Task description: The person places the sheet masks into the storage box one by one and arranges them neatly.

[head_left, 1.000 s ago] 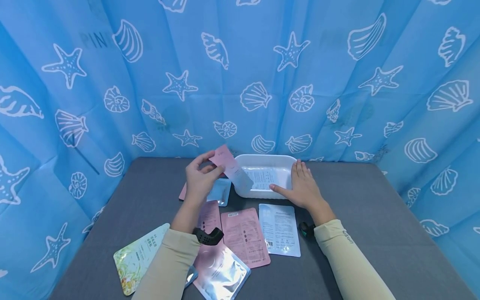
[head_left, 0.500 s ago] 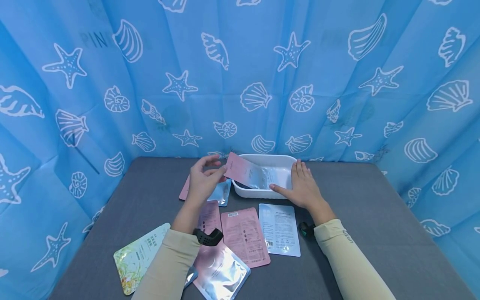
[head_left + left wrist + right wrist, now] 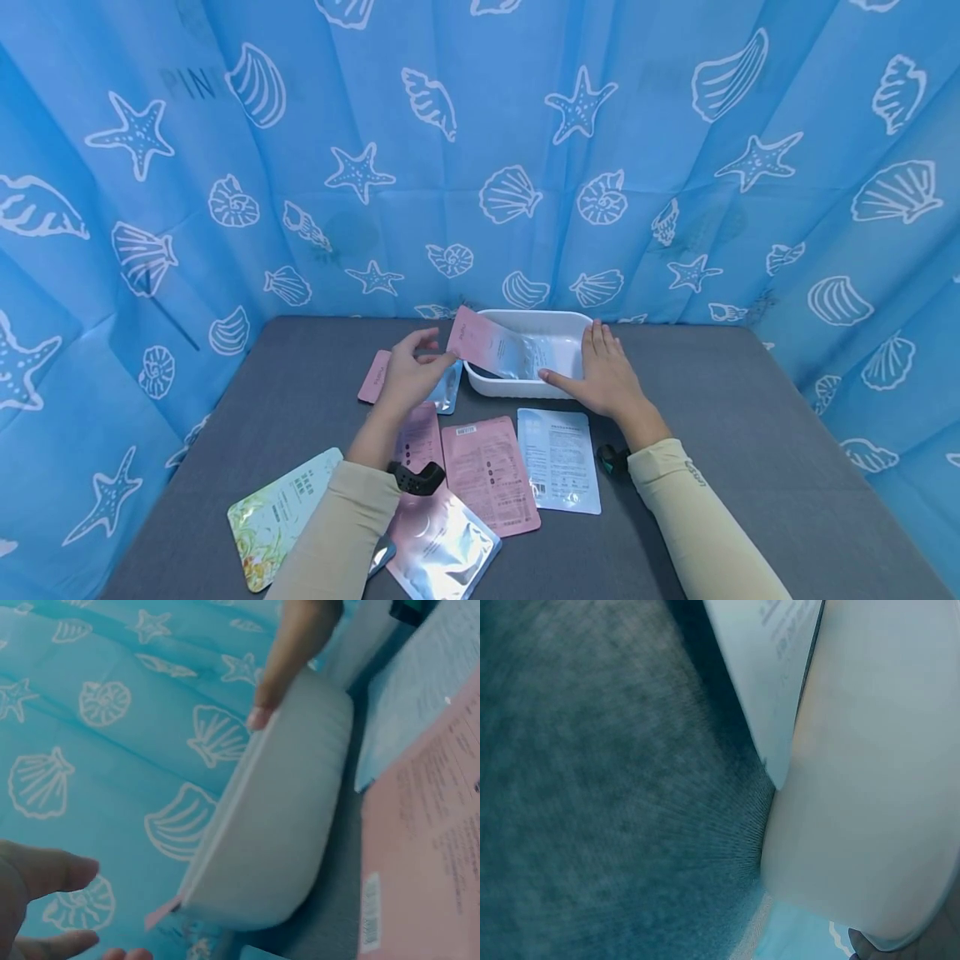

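Observation:
A white plastic box point(image 3: 504, 388) stands at the back of the table. A pink-to-silver sheet mask packet point(image 3: 487, 343) leans in it, its pink end over the left rim. Just left of that end is my left hand point(image 3: 411, 371); the left wrist view shows its fingers point(image 3: 64, 871) spread apart, not touching the packet's pink corner point(image 3: 163, 912). My right hand point(image 3: 603, 375) rests on the box's right end with straight fingers, its thumb over the front rim. Beneath my left hand lie a pink packet point(image 3: 373, 379) and a blue one point(image 3: 448, 388), partly hidden.
In front of the box lie a pink packet point(image 3: 491, 475), a light blue one point(image 3: 558, 460) and a pink-silver one point(image 3: 450, 546). A green floral packet point(image 3: 281, 517) lies at the left. The grey table point(image 3: 750, 467) ends at a blue shell-patterned curtain point(image 3: 465, 167).
The pink-to-silver packet has come down into the box, and my left hand has let go of it and drawn slightly away. My right hand has stayed on the box.

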A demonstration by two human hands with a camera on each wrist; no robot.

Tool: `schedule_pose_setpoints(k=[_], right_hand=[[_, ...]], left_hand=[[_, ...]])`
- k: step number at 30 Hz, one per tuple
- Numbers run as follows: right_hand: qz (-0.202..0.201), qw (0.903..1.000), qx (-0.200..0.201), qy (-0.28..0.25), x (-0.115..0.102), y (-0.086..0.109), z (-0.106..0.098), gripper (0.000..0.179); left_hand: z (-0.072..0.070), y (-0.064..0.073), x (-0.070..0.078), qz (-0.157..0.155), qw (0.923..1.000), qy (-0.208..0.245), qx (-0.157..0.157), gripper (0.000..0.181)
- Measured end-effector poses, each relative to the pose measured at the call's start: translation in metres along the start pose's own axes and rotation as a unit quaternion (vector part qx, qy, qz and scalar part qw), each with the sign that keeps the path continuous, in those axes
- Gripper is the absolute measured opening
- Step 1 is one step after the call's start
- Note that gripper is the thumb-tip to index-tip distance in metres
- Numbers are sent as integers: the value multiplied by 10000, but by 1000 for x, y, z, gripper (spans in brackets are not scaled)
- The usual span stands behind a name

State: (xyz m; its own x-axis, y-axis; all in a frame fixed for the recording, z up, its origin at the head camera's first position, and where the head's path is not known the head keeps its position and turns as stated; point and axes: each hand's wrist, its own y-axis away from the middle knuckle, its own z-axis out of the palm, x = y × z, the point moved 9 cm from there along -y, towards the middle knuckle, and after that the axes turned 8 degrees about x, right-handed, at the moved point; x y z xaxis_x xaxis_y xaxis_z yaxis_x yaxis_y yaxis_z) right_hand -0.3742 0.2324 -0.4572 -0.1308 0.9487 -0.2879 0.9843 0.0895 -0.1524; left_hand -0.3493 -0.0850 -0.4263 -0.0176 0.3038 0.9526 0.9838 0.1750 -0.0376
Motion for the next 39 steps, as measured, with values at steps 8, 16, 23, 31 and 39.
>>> schedule_pose_setpoints(k=[8, 16, 23, 31, 39], right_hand=[[-18, 10000, 3, 9, 1, 0, 1, 132], [-30, 10000, 62, -28, -1, 0, -1, 132], [-50, 10000, 59, -34, 0, 0, -1, 132], [-86, 9999, 78, -18, -2, 1, -2, 131], [-117, 9999, 74, -7, -3, 1, -3, 131]], left_hand=[[13, 3, -11, -55, 9973, -586, -443, 71], [24, 8, -10, 149, 9954, -600, -738, 68], [35, 12, -13, 220, 9910, -702, -1121, 61], [32, 11, -14, 233, 9905, -668, -1179, 59], [17, 11, -14, 345, 9893, -732, -1217, 57]])
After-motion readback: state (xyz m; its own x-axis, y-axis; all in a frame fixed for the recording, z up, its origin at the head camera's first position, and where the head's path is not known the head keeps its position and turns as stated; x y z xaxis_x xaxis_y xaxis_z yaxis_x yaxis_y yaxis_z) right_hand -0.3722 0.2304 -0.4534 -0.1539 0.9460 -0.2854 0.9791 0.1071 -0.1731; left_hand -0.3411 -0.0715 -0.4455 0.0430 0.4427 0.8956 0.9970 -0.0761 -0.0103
